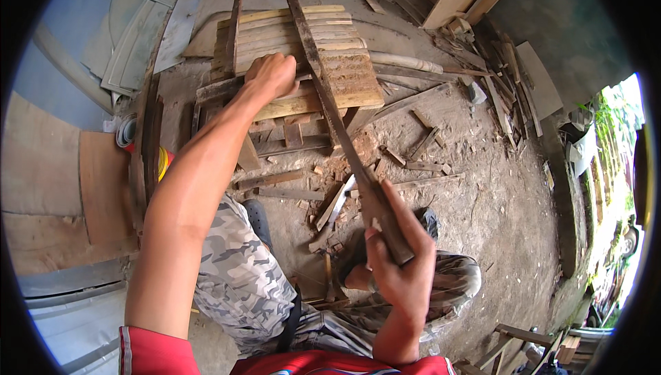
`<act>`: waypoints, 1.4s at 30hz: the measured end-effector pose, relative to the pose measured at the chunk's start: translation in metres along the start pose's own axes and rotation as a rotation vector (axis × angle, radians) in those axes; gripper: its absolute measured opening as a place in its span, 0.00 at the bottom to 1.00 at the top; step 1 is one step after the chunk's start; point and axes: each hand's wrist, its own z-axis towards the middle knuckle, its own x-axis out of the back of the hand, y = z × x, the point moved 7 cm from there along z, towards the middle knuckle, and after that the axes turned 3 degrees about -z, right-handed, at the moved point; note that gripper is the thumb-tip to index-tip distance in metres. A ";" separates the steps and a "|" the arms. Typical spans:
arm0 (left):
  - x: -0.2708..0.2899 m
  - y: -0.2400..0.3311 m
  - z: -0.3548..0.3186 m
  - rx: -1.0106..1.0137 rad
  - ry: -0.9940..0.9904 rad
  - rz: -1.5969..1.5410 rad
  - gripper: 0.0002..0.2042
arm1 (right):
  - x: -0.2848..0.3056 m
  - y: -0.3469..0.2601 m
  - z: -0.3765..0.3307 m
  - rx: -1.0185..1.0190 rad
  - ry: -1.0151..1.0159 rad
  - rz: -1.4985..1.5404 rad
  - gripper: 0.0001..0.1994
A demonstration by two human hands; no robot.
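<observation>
Dusty floor [496,210], long brown strip [372,196] slanting away leftward, right grip [406,265] grasping near end, left grip [272,75] clenched

Row of slats [265,37] near 12 o'clock. Wooden strip [358,161] passes over slats: far end just before 12, near end in right hand [405,254] between 4 and 5. Second strip [235,27] at 11, left of first. Left hand [273,75] also at 11, between strips, over slats, contact unclear. Person's legs [241,278] at 6. Wood scraps [270,180] on floor [496,216] between slats and legs. Panels [131,51] at 10, greenery [620,148] at 3.
</observation>
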 end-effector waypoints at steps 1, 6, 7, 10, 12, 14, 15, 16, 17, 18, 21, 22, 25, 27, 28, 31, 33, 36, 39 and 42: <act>0.001 0.012 -0.005 -0.021 -0.041 0.125 0.05 | -0.002 0.012 -0.004 0.062 -0.001 -0.044 0.31; 0.003 0.022 -0.011 -0.008 -0.034 0.178 0.11 | -0.019 0.052 -0.038 -0.001 0.020 -0.031 0.32; -0.002 0.008 -0.004 0.003 0.021 0.105 0.12 | -0.022 0.052 -0.041 0.003 0.022 -0.024 0.32; -0.003 -0.010 0.013 -0.057 0.102 0.007 0.13 | -0.027 0.048 -0.031 0.058 0.043 -0.019 0.31; -0.004 -0.020 0.016 -0.103 0.259 -0.012 0.13 | -0.037 0.041 0.003 0.059 0.025 -0.007 0.31; -0.008 -0.007 -0.005 -0.063 0.310 -0.228 0.11 | -0.046 0.043 0.047 0.264 0.129 -0.054 0.30; -0.010 -0.011 -0.020 -0.070 0.350 -0.406 0.08 | -0.051 0.043 0.074 0.220 0.116 -0.024 0.30; -0.004 -0.013 -0.024 -0.126 0.386 -0.344 0.08 | -0.059 0.041 0.094 0.180 0.092 0.017 0.29; 0.001 -0.015 -0.027 -0.185 0.426 -0.282 0.08 | -0.064 0.038 0.102 0.173 0.071 0.002 0.29; 0.008 -0.008 -0.019 -0.299 0.446 0.014 0.08 | -0.068 0.033 0.108 0.166 0.049 -0.013 0.29; 0.000 0.015 -0.018 -0.138 0.139 0.172 0.11 | -0.058 0.034 0.083 0.219 0.055 -0.081 0.29; 0.005 0.018 -0.017 -0.003 0.002 0.122 0.12 | -0.051 0.029 0.069 0.274 0.072 -0.091 0.30; 0.000 0.017 -0.013 -0.013 0.063 0.048 0.10 | -0.022 0.024 -0.004 0.041 0.014 -0.052 0.30; 0.005 0.029 -0.017 -0.104 0.003 0.223 0.09 | -0.017 0.023 -0.024 0.048 0.032 -0.074 0.31; 0.003 0.027 -0.014 -0.116 0.029 0.244 0.09 | -0.018 0.026 -0.029 -0.005 0.019 -0.056 0.31; 0.004 0.018 -0.009 -0.176 0.134 0.278 0.10 | -0.017 0.016 -0.014 0.098 0.050 -0.049 0.30; 0.001 0.026 -0.015 -0.273 0.187 0.260 0.11 | -0.023 0.016 0.015 0.059 0.053 -0.047 0.29; 0.012 0.023 -0.024 -0.349 0.406 0.368 0.14 | -0.054 0.026 0.079 0.156 0.090 -0.056 0.28; 0.007 0.012 -0.006 -0.130 0.154 0.264 0.12 | -0.072 0.035 0.101 0.109 0.068 0.022 0.31; 0.001 0.029 -0.016 -0.094 0.028 0.246 0.11 | -0.061 0.049 0.056 0.149 0.070 -0.032 0.32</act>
